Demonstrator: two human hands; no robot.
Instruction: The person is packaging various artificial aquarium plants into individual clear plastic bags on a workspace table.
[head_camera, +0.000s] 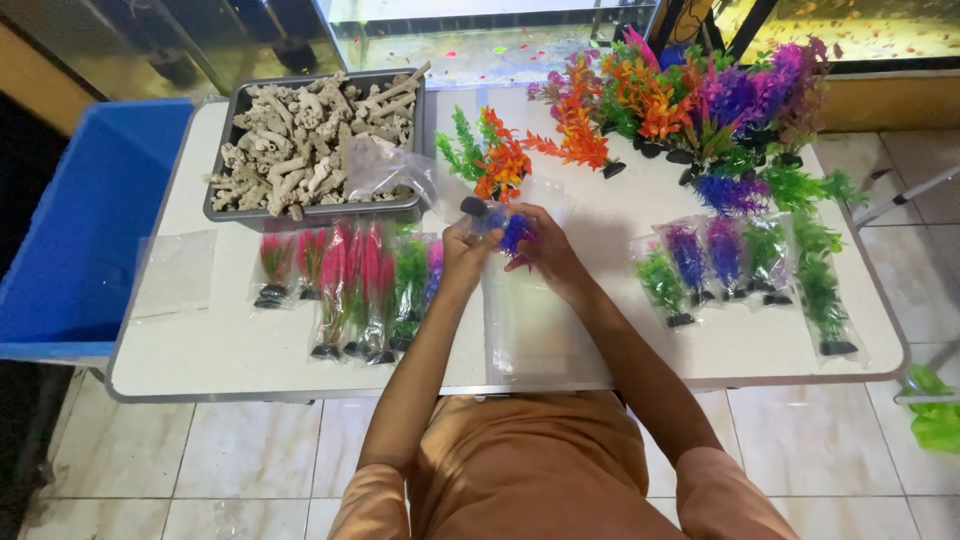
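While both hands, left hand (468, 248) and right hand (545, 255), pinch the blue-purple plastic plant (512, 232) above the clear bag (530, 320) on the tabletop (200, 360), stiff fronds could snag the film.

Single head-worn view, aimed steeply down and forward from above the person's torso. The white table (250, 350) is seen whole at arm's reach; fish tanks (480, 40) are cropped at the top edge.

One grey tray (225, 205) of coral rubble. One blue bin (90, 230). Four bagged plants (722, 255) at right, plus one more bag (822, 300) beyond them.
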